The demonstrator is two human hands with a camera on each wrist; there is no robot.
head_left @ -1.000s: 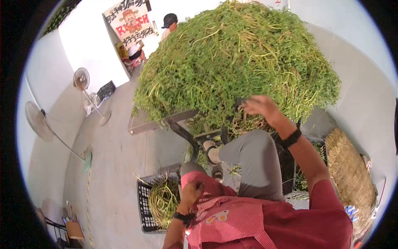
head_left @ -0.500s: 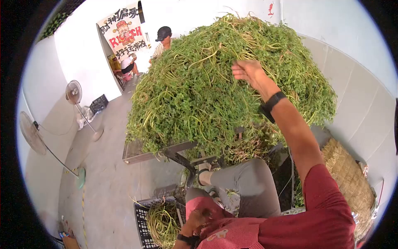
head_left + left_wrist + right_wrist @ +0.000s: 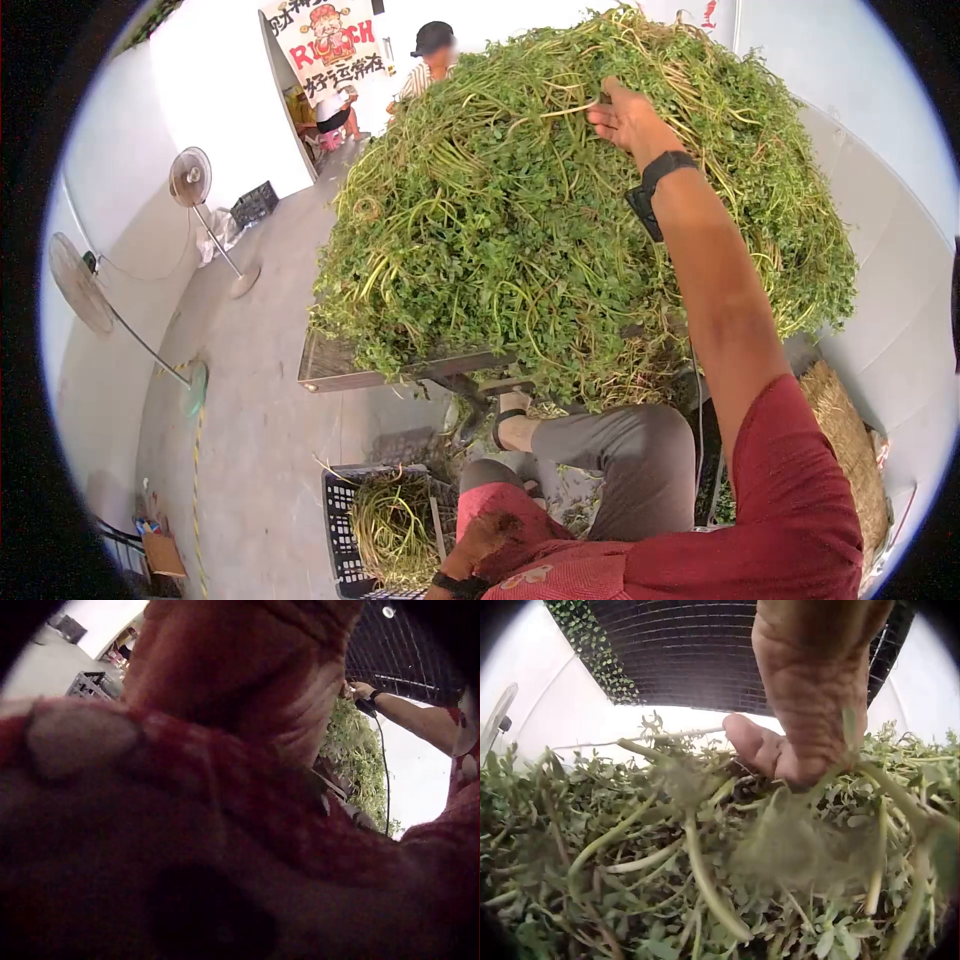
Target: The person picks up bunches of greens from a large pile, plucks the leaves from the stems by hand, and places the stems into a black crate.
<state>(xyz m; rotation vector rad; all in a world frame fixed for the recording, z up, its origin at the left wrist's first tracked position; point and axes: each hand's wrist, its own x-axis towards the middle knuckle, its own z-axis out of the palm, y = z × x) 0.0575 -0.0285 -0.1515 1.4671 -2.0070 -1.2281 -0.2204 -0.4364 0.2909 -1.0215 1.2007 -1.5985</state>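
A big heap of leafy green stems (image 3: 480, 230) covers the table (image 3: 345, 362). My right hand (image 3: 630, 118) is over the upper part of the heap, a pale stem (image 3: 570, 110) pinched at its fingertips. Low among the leaves in the right wrist view, the fingers (image 3: 757, 746) of that hand meet the end of the thin stem (image 3: 682, 735), which points left. My left hand (image 3: 490, 535) rests on my lap by the red apron, holding nothing that shows; its palm side (image 3: 240, 667) fills much of the left wrist view, fingertips hidden.
A black crate (image 3: 345, 540) with loose stems stands on the floor beside my leg. Two fans (image 3: 190, 178) are at the left, and a woven straw bundle (image 3: 850, 440) lies at the right. Behind the heap are people (image 3: 425, 65) near a doorway.
From the heap's near edge, my right hand has moved up and forward across it, and a pale stem now shows at its fingertips. My left hand has stayed on my lap.
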